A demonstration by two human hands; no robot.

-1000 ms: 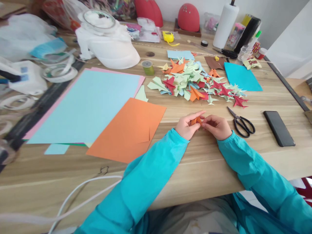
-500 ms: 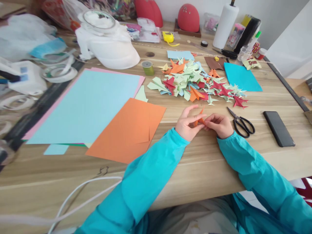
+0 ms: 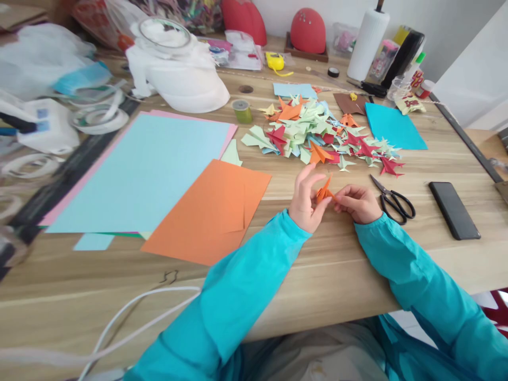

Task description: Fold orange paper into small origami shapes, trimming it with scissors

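A small orange origami figure (image 3: 324, 192) with one pointed flap standing up is between my hands above the table. My left hand (image 3: 305, 200) holds its left side near the thumb tip, with the upper fingers raised and curved. From the other side, my right hand (image 3: 360, 204) pinches the figure's right tip between thumb and fingers. Just beyond is a pile of folded paper figures (image 3: 305, 124) in pale green, orange, red and blue. Black-handled scissors (image 3: 392, 201) lie with blades parted beside my right hand.
Orange sheets (image 3: 198, 217) overlap a stack of light blue paper (image 3: 146, 164) on the left. A phone (image 3: 454, 210) lies at the right. Behind are a thread spool (image 3: 242, 111), a turquoise sheet (image 3: 392, 126), a yellow tape measure (image 3: 275, 61) and a white cap (image 3: 190, 84).
The fingers of my left hand have lifted and spread away from the orange figure, leaving more of it showing. My right hand keeps its pinch in nearly the same place.
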